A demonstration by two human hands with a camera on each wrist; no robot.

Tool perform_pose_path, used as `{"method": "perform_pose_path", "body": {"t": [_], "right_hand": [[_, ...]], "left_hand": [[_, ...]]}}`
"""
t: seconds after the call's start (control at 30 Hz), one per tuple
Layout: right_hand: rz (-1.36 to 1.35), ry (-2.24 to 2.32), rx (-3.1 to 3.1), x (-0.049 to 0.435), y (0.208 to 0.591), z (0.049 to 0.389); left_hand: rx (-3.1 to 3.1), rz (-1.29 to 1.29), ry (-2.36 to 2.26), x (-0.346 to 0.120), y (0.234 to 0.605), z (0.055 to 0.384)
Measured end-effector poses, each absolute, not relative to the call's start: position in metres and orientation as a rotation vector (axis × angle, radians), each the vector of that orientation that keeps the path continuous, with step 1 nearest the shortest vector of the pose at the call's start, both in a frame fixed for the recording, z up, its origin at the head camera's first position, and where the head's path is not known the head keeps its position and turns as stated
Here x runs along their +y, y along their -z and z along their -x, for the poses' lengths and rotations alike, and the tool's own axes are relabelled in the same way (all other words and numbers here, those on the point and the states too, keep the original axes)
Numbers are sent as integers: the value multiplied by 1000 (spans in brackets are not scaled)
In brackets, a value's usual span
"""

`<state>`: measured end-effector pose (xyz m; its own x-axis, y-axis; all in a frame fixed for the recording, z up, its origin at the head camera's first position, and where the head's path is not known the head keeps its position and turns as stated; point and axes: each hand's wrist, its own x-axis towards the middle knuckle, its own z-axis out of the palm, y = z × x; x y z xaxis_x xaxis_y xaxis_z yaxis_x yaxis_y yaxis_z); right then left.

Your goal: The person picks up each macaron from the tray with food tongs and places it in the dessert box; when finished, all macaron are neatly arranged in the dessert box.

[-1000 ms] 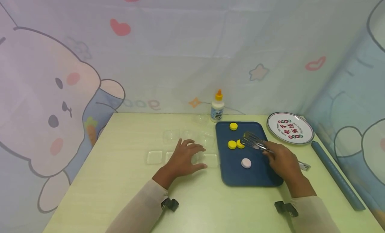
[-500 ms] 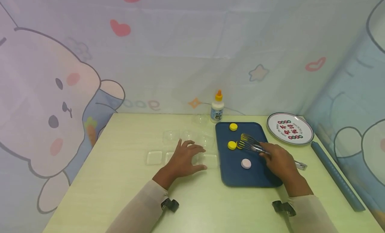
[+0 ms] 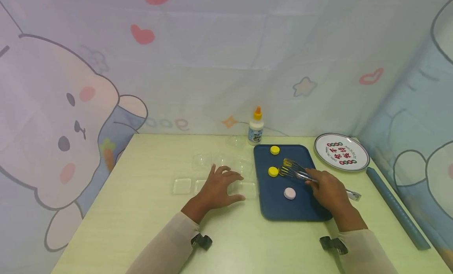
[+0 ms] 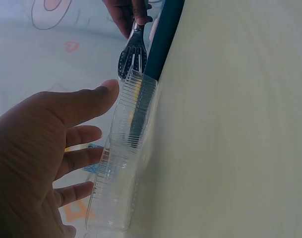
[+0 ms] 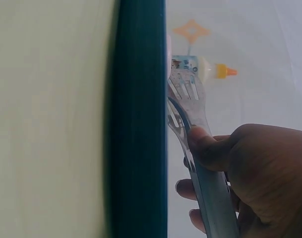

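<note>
My right hand (image 3: 329, 191) grips metal serving tongs (image 3: 302, 174) over the dark blue tray (image 3: 295, 215). The slotted tong heads are around a yellow round piece, mostly hidden; whether they pinch it I cannot tell. Just left of them lies a second yellow round piece (image 3: 273, 171), another yellow piece (image 3: 274, 150) sits farther back, and a pale pink one (image 3: 289, 193) is nearer the front. My left hand (image 3: 216, 187), fingers spread and slightly bent, hovers at the clear plastic containers (image 4: 123, 144); contact with them is unclear.
Behind the tray stands a white glue bottle (image 3: 255, 130) with an orange tip. A patterned plate (image 3: 341, 151) is at the back right, and a blue roll (image 3: 396, 207) lies along the right side. More clear containers (image 3: 182, 186) stand left of the tray.
My right hand has moved the tongs slightly left and down, and their heads now cover the yellow piece that showed beside them. My left hand stays about where it was.
</note>
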<state>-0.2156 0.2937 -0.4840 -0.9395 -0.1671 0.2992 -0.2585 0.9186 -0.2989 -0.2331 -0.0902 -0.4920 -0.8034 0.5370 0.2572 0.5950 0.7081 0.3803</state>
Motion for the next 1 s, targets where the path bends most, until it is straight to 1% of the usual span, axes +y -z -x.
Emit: {"method": "perform_pose_path", "body": {"t": [0.67,1.0], "right_hand": [[-308,-465,-2736,288,478,212],[-390,-485,-2705,275,476,208]], "left_hand": [[-2787,919,671,-90,493,235],[-2806,917,669,-90,494,235]]}}
